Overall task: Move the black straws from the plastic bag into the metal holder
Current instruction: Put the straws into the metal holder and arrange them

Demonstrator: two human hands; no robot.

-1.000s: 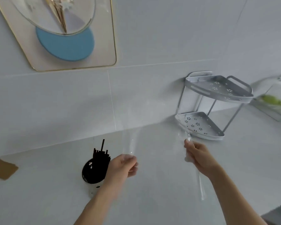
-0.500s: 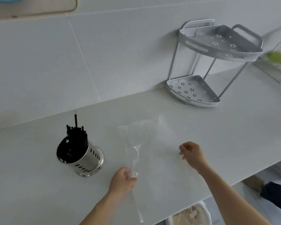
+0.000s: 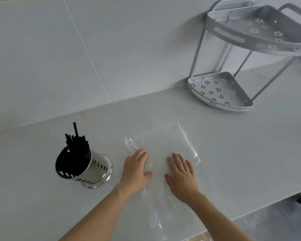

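Job all but finished: the black straws (image 3: 78, 146) are standing in the metal holder (image 3: 87, 168), while the left hand (image 3: 135, 168) and right hand (image 3: 181, 174), fingers straight and spread, are pressing the seemingly empty plastic bag (image 3: 165, 145) flat on a pale counter (image 3: 241, 153) beside a corner rack (image 3: 233, 80) against a grey tiled wall (image 3: 111, 49).

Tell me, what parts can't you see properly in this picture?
- Head view: the lower ends of the black straws are hidden inside the metal holder.
- The plastic bag is see-through, so its edge near the bottom border is hard to trace; the left hand and right hand cover part of it.
- The corner shelf is cut off by the right border.
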